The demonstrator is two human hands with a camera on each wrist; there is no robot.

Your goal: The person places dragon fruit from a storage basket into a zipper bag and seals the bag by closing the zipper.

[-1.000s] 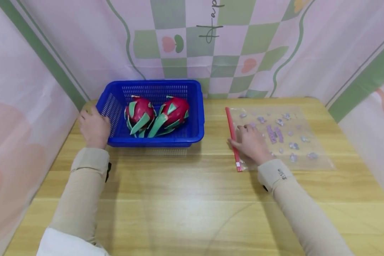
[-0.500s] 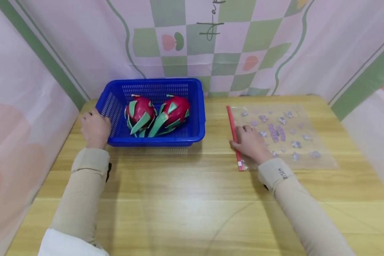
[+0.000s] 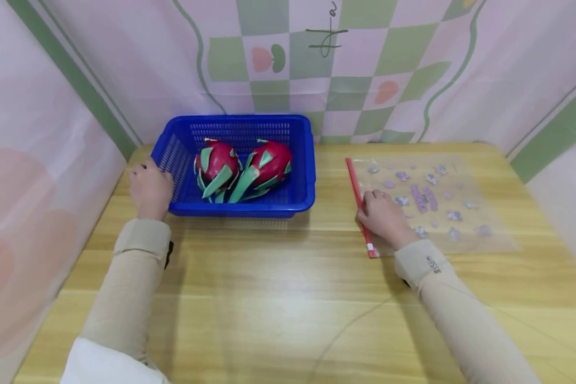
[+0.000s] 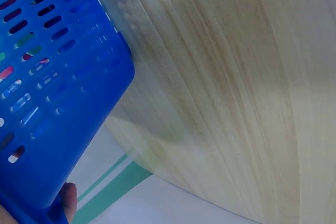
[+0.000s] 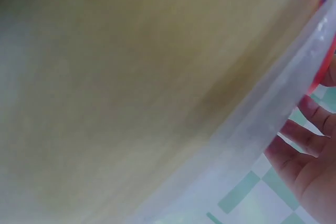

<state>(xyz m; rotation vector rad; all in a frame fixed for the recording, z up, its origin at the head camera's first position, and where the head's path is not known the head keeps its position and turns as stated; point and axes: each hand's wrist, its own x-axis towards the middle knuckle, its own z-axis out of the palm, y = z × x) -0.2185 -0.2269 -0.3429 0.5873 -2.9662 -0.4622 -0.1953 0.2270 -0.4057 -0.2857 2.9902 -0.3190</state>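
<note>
A blue plastic basket with slotted walls stands at the back left of the table. Two red dragon fruits, one on the left and one on the right, lie inside it, their green scales showing. My left hand grips the basket's left rim, with a fingertip visible under it in the left wrist view. On the right lies a flat, clear zip bag with purple prints and a red slider strip. My right hand pinches its red-edged mouth, fingers bent and thumb at the strip.
The wooden table stretches between the basket and the bag and toward me. Behind it hangs a checked green and pink curtain, close to the basket's back wall.
My head view has shifted slightly, moving the scene a little to the right. My right fingers look more bent at the bag's red strip. The left hand stays on the basket rim.
</note>
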